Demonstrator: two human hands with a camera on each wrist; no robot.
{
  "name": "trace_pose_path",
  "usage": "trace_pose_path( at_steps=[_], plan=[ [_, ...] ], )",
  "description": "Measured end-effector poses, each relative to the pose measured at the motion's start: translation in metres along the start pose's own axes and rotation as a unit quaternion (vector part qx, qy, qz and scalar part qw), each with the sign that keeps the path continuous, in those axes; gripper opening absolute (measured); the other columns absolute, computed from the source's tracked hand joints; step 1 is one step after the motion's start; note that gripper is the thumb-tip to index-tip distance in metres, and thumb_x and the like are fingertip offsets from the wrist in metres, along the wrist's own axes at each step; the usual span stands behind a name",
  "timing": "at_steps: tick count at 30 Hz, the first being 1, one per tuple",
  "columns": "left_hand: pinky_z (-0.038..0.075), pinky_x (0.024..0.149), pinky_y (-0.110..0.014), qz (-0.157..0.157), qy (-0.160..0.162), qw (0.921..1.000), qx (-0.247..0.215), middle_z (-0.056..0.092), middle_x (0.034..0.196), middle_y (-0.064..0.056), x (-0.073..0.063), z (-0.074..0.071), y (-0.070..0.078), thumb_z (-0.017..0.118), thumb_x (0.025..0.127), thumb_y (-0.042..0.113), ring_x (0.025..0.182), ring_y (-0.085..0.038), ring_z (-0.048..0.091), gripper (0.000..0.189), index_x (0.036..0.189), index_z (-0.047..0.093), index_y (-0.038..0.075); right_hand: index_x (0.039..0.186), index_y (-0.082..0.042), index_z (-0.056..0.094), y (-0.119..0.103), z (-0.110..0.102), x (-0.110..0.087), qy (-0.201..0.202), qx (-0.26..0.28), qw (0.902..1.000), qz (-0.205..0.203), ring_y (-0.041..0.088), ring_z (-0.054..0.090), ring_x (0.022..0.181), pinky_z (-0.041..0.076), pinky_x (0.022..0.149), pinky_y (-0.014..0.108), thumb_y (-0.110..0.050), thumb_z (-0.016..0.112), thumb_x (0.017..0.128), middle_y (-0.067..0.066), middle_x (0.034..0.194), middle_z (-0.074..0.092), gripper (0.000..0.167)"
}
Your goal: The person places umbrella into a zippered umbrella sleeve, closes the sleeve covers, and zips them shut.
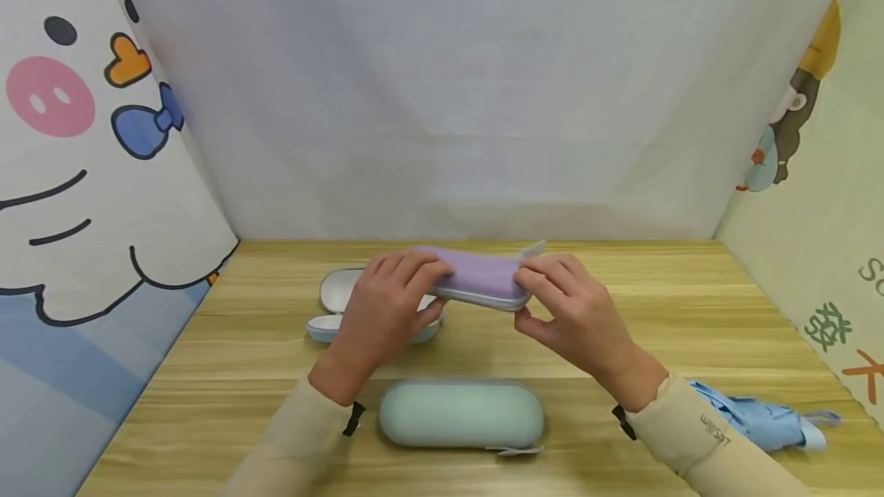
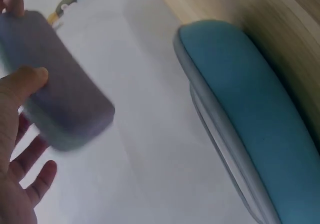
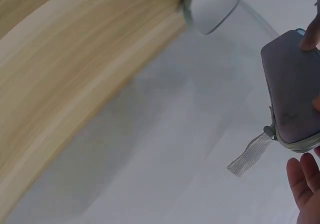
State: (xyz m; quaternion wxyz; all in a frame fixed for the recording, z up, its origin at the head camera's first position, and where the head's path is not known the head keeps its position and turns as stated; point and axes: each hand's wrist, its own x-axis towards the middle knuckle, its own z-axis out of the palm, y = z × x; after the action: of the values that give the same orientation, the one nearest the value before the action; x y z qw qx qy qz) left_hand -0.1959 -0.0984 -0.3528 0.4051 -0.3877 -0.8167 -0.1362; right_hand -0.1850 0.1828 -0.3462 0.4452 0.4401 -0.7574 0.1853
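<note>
White cloth (image 1: 442, 98) backs a wood-grained table (image 1: 656, 343). Only the head view takes in the cartoon panels at the sides: a snouted one (image 1: 69, 213) well to the left of the purple case (image 1: 479, 276), and another (image 1: 794, 251) with green scribbles well to its right. That case is held up above the table, its pale rim tilted slightly down toward the right.

Both hands are clamped on it, apart from each other: the left hand (image 1: 390, 294) pinches its left end, the right hand (image 1: 580, 309) its right end. From the head camera, fingers lie on the purple top with thumbs beneath. The left wrist view instead shows the left thumb laid on a broad face of the case, with other fingers spread past its edge.

Only the right wrist view makes out the zip slider (image 3: 270, 132) at the case's corner and the mesh weave of its grey tab (image 3: 250, 156); from the head this is a pale sliver beside the right fingers.

Left of the purple case, partly behind the left hand, an open case (image 1: 338, 294) shows its white lining; the left wrist view gives its blue-green outside close up. Nearer the wearer than the purple case sits a mint case (image 1: 463, 414), and farther right a blue cloth bundle (image 1: 760, 420), both plain only from the head.
</note>
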Motion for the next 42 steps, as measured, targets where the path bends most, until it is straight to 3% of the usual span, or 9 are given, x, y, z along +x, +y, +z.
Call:
trace_pose_path(
  at_steps=[8, 14, 16, 21, 23, 30, 33, 38, 42],
  plan=[
    [0.049, 0.097, -0.050, -0.048, -0.038, 0.9981, -0.003, 0.065, 0.125, -0.010, -0.005, -0.008, -0.015, 0.086, 0.086, 0.022, 0.113, -0.033, 0.063, 0.047, 0.126, 0.066, 0.010, 0.108, -0.001, 0.068, 0.055, -0.026, -0.043, -0.090, -0.017, 0.9958, -0.004, 0.034, 0.061, 0.096, 0.056, 0.072, 0.046, -0.006, 0.062, 0.079, 0.013, 0.108, 0.066, 0.030],
    [0.048, 0.097, -0.051, -0.051, -0.048, 0.9975, -0.004, 0.064, 0.127, -0.009, -0.004, -0.011, -0.017, 0.085, 0.086, 0.024, 0.116, -0.032, 0.061, 0.047, 0.127, 0.066, 0.011, 0.113, -0.004, 0.064, 0.077, -0.038, -0.056, -0.220, -0.029, 0.9744, 0.033, 0.031, 0.062, 0.094, 0.056, 0.070, 0.043, 0.003, 0.080, 0.070, 0.011, 0.108, 0.062, 0.047],
    [0.048, 0.098, -0.051, -0.052, -0.053, 0.9973, -0.001, 0.064, 0.127, -0.009, -0.004, -0.012, -0.017, 0.085, 0.086, 0.025, 0.116, -0.032, 0.061, 0.047, 0.127, 0.067, 0.011, 0.114, -0.006, 0.061, 0.079, -0.038, -0.056, -0.280, -0.030, 0.9558, 0.083, 0.027, 0.061, 0.087, 0.054, 0.067, 0.040, 0.004, 0.084, 0.071, 0.010, 0.104, 0.061, 0.050],
    [0.046, 0.100, -0.052, -0.053, -0.070, 0.9962, 0.006, 0.064, 0.128, -0.009, -0.002, -0.012, -0.017, 0.084, 0.087, 0.027, 0.117, -0.032, 0.060, 0.046, 0.127, 0.067, 0.011, 0.113, -0.008, 0.043, 0.080, -0.032, -0.060, -0.444, -0.036, 0.8676, 0.222, 0.023, 0.058, 0.070, 0.050, 0.062, 0.040, -0.002, 0.086, 0.079, 0.006, 0.086, 0.058, 0.055],
    [0.046, 0.100, -0.053, -0.053, -0.076, 0.9957, 0.005, 0.064, 0.128, -0.008, -0.002, -0.012, -0.016, 0.083, 0.088, 0.028, 0.118, -0.031, 0.060, 0.045, 0.127, 0.068, 0.012, 0.113, -0.008, 0.039, 0.082, -0.027, -0.064, -0.475, -0.048, 0.8466, 0.236, 0.026, 0.061, 0.070, 0.051, 0.063, 0.043, -0.005, 0.086, 0.081, 0.007, 0.083, 0.059, 0.057],
    [0.045, 0.101, -0.053, -0.054, -0.084, 0.9950, 0.003, 0.063, 0.128, -0.008, -0.002, -0.012, -0.016, 0.084, 0.088, 0.030, 0.120, -0.030, 0.059, 0.046, 0.127, 0.068, 0.012, 0.104, -0.010, 0.044, 0.089, -0.015, -0.074, -0.459, -0.072, 0.8566, 0.224, 0.022, 0.056, 0.059, 0.049, 0.056, 0.042, 0.003, 0.071, 0.088, 0.005, 0.080, 0.060, 0.034],
    [0.045, 0.101, -0.053, -0.058, -0.084, 0.9947, 0.004, 0.063, 0.129, -0.008, -0.003, -0.013, -0.016, 0.084, 0.088, 0.031, 0.120, -0.030, 0.059, 0.047, 0.127, 0.067, 0.012, 0.098, -0.012, 0.043, 0.087, -0.014, -0.071, -0.470, -0.062, 0.8500, 0.231, 0.019, 0.050, 0.058, 0.044, 0.055, 0.038, 0.003, 0.062, 0.092, 0.001, 0.077, 0.055, 0.025],
    [0.044, 0.104, -0.053, -0.075, -0.093, 0.9928, 0.006, 0.062, 0.132, -0.008, -0.006, -0.016, -0.018, 0.083, 0.088, 0.033, 0.122, -0.031, 0.058, 0.050, 0.131, 0.066, 0.012, 0.100, -0.013, 0.047, 0.078, -0.028, -0.053, -0.492, -0.021, 0.8312, 0.258, 0.018, 0.049, 0.062, 0.041, 0.056, 0.035, -0.007, 0.072, 0.092, 0.000, 0.081, 0.055, 0.027],
    [0.033, 0.114, -0.059, -0.119, -0.148, 0.9817, 0.010, 0.055, 0.146, -0.012, -0.009, -0.022, -0.021, 0.078, 0.090, 0.046, 0.139, -0.038, 0.046, 0.065, 0.145, 0.060, 0.015, 0.110, -0.011, 0.055, 0.076, -0.059, -0.039, -0.495, 0.037, 0.8194, 0.286, 0.029, 0.065, 0.085, 0.052, 0.070, 0.045, -0.022, 0.079, 0.092, 0.011, 0.103, 0.065, 0.032]
  ],
)
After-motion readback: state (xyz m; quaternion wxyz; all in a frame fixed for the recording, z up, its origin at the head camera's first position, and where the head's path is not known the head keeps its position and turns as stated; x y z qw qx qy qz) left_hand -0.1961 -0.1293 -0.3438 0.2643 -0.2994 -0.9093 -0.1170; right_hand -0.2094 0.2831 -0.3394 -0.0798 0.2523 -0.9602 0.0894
